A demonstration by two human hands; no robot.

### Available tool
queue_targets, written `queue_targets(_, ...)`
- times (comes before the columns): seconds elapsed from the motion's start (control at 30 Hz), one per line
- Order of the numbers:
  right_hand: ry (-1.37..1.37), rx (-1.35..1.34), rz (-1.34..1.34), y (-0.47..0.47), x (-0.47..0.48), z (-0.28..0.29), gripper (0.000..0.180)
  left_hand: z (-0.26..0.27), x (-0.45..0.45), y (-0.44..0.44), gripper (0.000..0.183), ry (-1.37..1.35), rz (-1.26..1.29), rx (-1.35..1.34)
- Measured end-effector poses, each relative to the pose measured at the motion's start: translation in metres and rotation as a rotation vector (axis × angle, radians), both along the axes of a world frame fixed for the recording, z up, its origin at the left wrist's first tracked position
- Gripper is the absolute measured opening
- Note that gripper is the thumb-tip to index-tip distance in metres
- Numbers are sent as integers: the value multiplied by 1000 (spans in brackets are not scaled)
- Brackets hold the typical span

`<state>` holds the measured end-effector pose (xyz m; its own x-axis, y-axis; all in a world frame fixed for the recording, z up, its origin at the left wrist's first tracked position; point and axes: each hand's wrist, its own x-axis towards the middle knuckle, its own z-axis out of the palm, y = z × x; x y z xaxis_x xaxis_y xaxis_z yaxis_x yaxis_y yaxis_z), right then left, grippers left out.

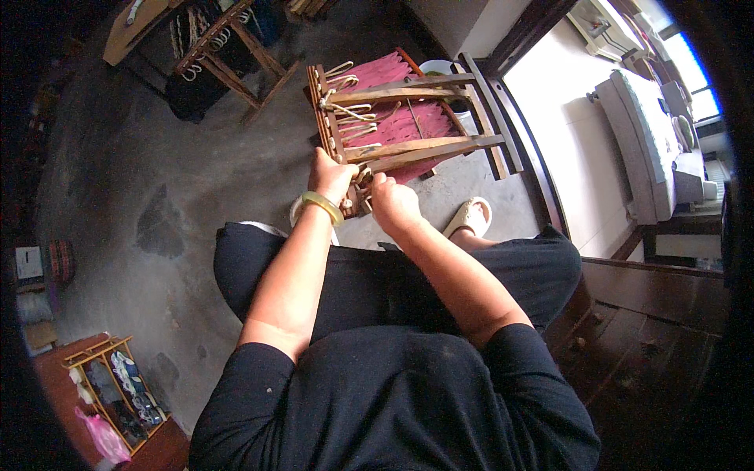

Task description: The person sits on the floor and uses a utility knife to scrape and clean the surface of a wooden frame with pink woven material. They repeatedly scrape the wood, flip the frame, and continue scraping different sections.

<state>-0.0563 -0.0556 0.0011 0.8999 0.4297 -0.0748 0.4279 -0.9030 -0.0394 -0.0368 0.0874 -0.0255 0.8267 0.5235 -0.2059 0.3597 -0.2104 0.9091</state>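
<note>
A wooden folding-stool frame [424,147] lies on a worn pink top [386,120] in front of me, its legs pointing right. Cream cord [356,126] runs through holes in its near-left rail [319,100] and hangs in several loops. My left hand [331,175], with a pale green bangle on the wrist, grips the rail close to its lower end. Beside it, my right hand [393,203] is closed at a cord loop next to the rail; its fingertips are partly hidden. A thin rod [414,118] rests on the pink top between the legs.
A similar corded wooden frame [221,70] stands at upper left by a table [138,29]. Behind the pink top is a white bucket [439,66]. A doorway sill [539,182] runs along the right. A shoe rack [118,394] stands at lower left.
</note>
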Motion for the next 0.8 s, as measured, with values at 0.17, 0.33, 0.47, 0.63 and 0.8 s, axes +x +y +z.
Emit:
queue_targets(0.17, 10, 3, -148, -36, 21, 5, 20, 19, -7, -2, 52, 103, 3, 80)
queue_targets(0.33, 130, -11, -104, -5, 13, 12, 15, 23, -6, -8, 51, 86, 22, 28)
queue_targets(0.47, 159, 72, 55, 9, 3, 7, 16, 0, -2, -4, 52, 35, 41, -23)
queue_targets(0.63, 265, 215, -3, -20, 8, 7, 16, 32, -11, -15, 51, 101, 47, -84)
queue_targets(0.8, 267, 265, -96, -60, 13, 3, 18, -1, -7, -7, 59, 111, 22, -22)
